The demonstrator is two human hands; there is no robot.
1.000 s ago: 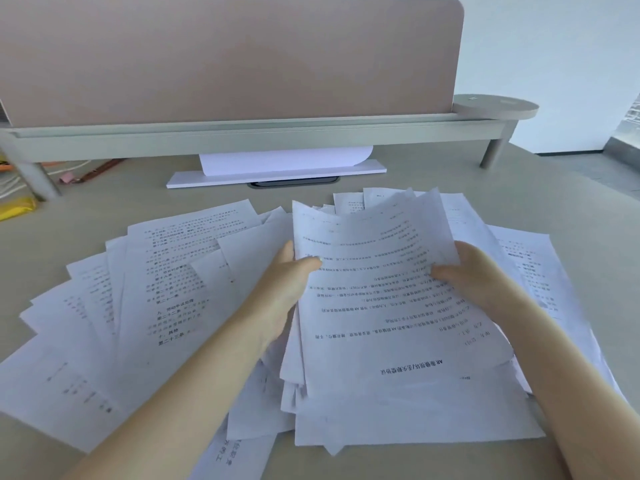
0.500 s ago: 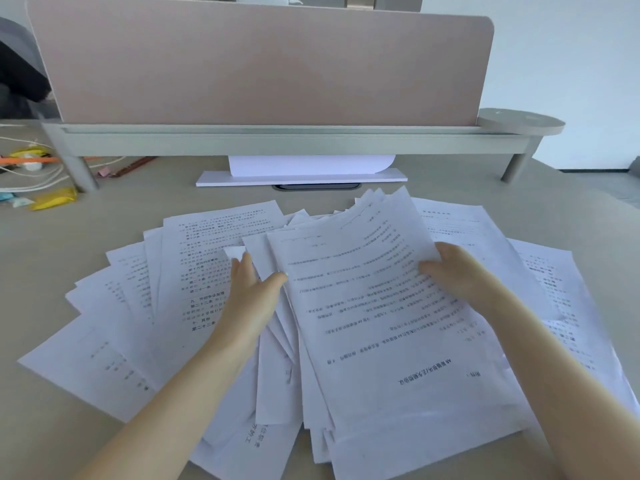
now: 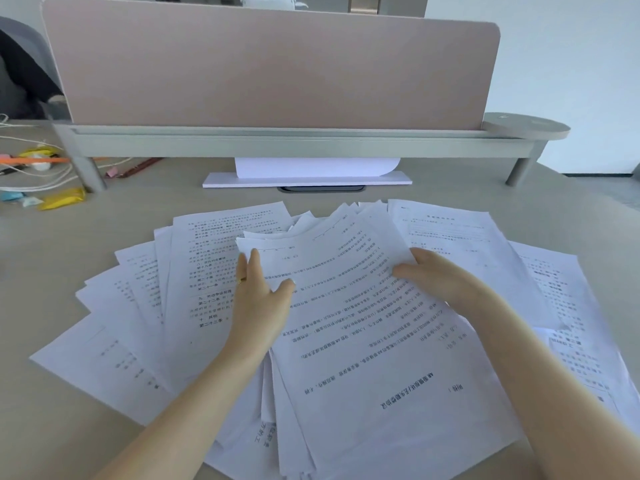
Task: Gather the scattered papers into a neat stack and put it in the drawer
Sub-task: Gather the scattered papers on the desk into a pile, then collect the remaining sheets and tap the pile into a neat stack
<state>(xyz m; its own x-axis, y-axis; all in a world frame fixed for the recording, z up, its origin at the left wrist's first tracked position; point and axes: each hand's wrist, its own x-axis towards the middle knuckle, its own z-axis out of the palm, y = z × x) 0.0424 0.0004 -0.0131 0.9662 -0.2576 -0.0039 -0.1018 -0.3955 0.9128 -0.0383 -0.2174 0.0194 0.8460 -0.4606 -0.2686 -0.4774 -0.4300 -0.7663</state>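
Behind papers (image 3: 221, 271) | pink divider (image 3: 270, 71); left | cables (image 3: 31, 168), wrappers (image 3: 64, 198)

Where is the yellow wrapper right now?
In the head view, the yellow wrapper lies on the desk at far left, beside the shelf's left leg, away from the papers.

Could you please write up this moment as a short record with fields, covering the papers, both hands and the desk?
papers: printed sheets fanned loosely across the desk, not yet squared
centre bundle: partly gathered pile, edges uneven
left hand: at the bundle's left edge, thumb on top, fingers extended
right hand: grips the bundle's right edge
behind papers: pink divider panel on a grey shelf
far left: cables and wrappers
drawer: not in view
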